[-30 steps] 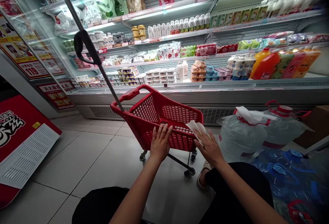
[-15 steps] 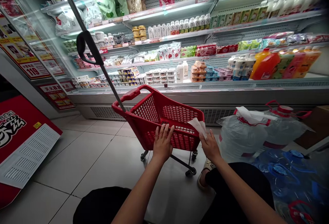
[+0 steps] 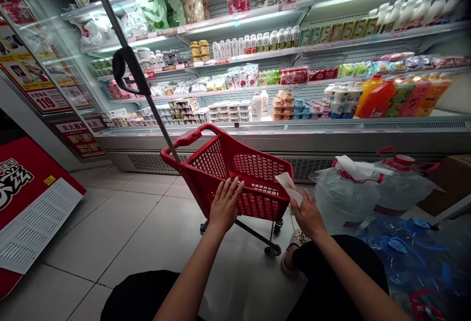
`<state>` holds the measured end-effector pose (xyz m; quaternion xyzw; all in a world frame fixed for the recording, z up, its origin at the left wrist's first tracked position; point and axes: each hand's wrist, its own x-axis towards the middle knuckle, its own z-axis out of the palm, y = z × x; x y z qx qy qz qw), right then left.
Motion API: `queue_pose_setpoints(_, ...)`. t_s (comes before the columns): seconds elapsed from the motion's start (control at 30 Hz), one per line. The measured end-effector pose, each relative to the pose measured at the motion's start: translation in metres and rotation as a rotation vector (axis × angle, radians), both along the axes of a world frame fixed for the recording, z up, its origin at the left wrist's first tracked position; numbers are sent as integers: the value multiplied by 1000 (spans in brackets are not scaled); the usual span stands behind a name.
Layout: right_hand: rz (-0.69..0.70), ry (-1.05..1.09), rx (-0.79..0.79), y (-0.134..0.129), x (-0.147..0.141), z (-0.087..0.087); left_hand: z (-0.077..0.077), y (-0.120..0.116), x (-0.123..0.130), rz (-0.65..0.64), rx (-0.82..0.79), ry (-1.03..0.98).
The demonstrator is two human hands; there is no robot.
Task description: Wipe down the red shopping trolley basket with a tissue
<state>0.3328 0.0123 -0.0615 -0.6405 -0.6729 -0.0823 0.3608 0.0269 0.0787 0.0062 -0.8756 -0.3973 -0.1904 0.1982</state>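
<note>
A red plastic shopping cart (image 3: 209, 183) with perforated sides stands on the tiled floor in front of me. My left hand (image 3: 224, 205) lies with its fingers outstretched against the near side of the cart and holds nothing. Between the fingers of my right hand (image 3: 308, 214) is a white tissue (image 3: 289, 187), its loose end reaching over the cart's right end. A metal pole (image 3: 162, 123) with a black handle (image 3: 128, 71) rises from the cart's left end. The basket's visible inside walls are bare; part of its floor is hidden.
A refrigerated shelf (image 3: 257, 127) of dairy and drinks runs behind the cart. Large bagged water bottles (image 3: 346, 198) and blue-tinted bottles (image 3: 399, 250) crowd my right side. A red freezer (image 3: 47, 164) stands at the left. My shoe (image 3: 294, 247) is close to a cart wheel (image 3: 272, 250).
My left hand has slid a little to the left along the cart's side. My right hand, with the tissue, has shifted slightly right and down. The cart stays in place.
</note>
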Motion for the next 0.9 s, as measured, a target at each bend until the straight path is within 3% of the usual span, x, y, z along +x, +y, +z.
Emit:
queue_pose_setpoints(0.1, -47, -1, 11, -3, -8, -2, -3, 0, 3, 47, -20, -36)
queue_pose_setpoints(0.3, 136, -173, 42, 7, -83, 18, -14, -6, 20, 72, -44, -88)
queue_pose_setpoints(0.4, 186, -220, 55, 8, -98, 27, -13, -8, 18, 71, -44, -90)
queue_pose_setpoints(0.5, 250, -291, 34, -4, -78, 28, -10, -10, 10, 61, -50, -62)
queue_pose_setpoints(0.63, 285, -335, -14, -24, -17, 24, -9, -12, 5, 59, -49, -47)
queue_pose_setpoints(0.77, 69, -234, 4, -28, 33, 37, -13, -15, 9, 79, -45, -72)
queue_pose_setpoints(0.83, -57, -200, 64, -22, 40, 46, -14, -15, 12, 85, -46, -79)
queue_pose_setpoints(0.9, -91, -223, 99, -17, 34, 50, -14, -15, 14, 83, -46, -81)
